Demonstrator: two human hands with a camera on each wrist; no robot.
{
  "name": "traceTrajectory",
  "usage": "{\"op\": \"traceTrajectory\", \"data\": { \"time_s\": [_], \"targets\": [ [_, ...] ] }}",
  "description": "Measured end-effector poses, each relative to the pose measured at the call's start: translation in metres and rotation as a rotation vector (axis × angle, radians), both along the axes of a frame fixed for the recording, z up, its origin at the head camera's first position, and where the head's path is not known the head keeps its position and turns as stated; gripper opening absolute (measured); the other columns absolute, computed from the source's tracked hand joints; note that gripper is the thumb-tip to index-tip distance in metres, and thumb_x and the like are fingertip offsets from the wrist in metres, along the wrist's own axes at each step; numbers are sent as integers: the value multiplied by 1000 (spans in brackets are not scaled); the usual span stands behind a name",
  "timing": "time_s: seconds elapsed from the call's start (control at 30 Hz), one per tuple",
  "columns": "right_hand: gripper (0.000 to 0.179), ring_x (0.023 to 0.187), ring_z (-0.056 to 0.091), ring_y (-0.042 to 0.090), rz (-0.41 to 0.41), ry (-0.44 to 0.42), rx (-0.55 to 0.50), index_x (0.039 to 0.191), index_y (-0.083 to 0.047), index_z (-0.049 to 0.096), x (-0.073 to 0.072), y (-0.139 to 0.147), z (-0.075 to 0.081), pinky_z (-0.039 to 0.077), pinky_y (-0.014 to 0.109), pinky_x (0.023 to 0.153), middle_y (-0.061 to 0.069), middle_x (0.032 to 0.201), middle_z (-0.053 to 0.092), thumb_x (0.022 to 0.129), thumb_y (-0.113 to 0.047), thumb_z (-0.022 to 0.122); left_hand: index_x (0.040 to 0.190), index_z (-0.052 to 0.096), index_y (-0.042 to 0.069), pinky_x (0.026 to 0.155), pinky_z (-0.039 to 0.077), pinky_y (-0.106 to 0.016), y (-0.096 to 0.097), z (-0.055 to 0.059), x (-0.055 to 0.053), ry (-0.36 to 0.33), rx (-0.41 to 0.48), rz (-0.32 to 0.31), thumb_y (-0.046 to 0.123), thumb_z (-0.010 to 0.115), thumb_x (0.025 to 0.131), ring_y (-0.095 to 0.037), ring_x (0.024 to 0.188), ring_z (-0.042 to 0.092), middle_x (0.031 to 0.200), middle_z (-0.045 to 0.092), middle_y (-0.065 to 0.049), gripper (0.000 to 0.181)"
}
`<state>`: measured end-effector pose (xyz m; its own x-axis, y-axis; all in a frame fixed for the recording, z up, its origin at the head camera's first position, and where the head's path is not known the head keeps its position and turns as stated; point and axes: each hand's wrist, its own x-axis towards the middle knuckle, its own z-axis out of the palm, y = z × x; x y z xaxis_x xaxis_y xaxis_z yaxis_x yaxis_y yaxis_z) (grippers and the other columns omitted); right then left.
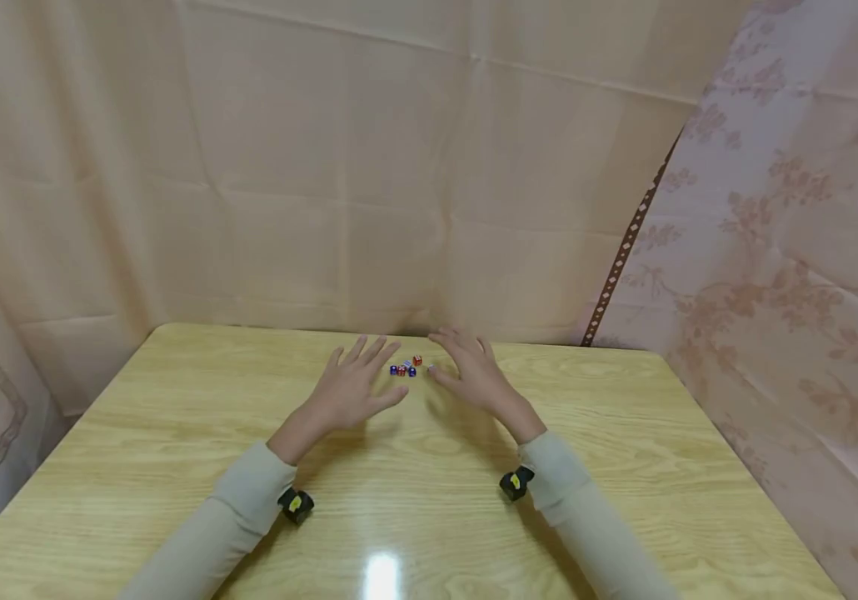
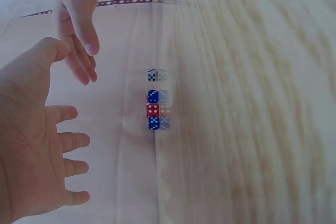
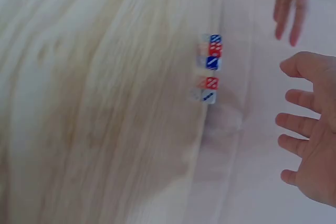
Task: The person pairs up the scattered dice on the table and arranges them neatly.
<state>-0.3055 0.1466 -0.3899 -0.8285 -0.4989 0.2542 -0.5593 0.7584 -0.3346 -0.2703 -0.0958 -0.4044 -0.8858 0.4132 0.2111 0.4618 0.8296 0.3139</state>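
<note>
Several small dice lie in a loose cluster near the table's far edge, between the two hands. In the head view a blue die (image 1: 394, 370), a red die (image 1: 402, 371) and another blue die (image 1: 412, 372) sit side by side. Behind them are a white die (image 1: 407, 364) and a second red die (image 1: 417, 361). Another white die (image 1: 431, 368) lies apart, close to the right hand's thumb. My left hand (image 1: 354, 387) is held above the table left of the dice, fingers spread, holding nothing. Opposite it, my right hand (image 1: 472, 371) also hovers with extended fingers and holds nothing.
The wooden table (image 1: 414, 517) has a glossy top with a light reflection near its front. A beige curtain (image 1: 399, 167) hangs right behind the far edge, and a floral cloth (image 1: 796, 292) hangs on the right. Each wrist wears a small black camera (image 1: 296, 505).
</note>
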Motion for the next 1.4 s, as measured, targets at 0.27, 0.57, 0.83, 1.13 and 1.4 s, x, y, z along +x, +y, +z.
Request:
{"op": "traceTrajectory", "data": {
  "time_s": [0.27,0.57,0.83,1.13,1.4],
  "targets": [
    [51,147,39,39,22,63,50,141,-6,55,-19,-2,-8,21,70,116,17,150,52,98,-31,67,161,29,19,117,15,-72,-3,-4,-3,6,24,-9,62,50,99,-43,155,20,166,29,-14,79],
    [39,135,49,39,31,75,127,128,-6,65,-38,2,-17,31,65,112,16,133,63,93,-22,74,161,31,20,116,19,-72,-3,-6,-7,27,19,-15,63,50,98,-43,153,27,162,37,-15,79],
    [30,133,49,39,36,1,190,120,-9,69,-49,-1,-22,31,64,111,14,130,64,93,-21,73,158,36,20,115,23,-71,-1,-7,-4,12,-9,-9,61,53,97,-44,146,38,155,48,-15,75],
    [16,126,54,33,33,-8,211,107,-11,73,-59,-6,-27,33,60,108,11,122,67,92,-17,73,156,41,17,116,28,-65,2,-6,-8,-32,0,-15,61,54,97,-41,141,45,149,53,-17,74],
    [8,118,55,30,25,-5,206,98,-11,73,-64,-10,-27,32,60,109,7,110,68,91,-15,74,155,43,18,116,28,-63,0,-3,-18,-23,-18,-27,61,54,97,-41,140,45,146,55,-18,73]
  ]
}}
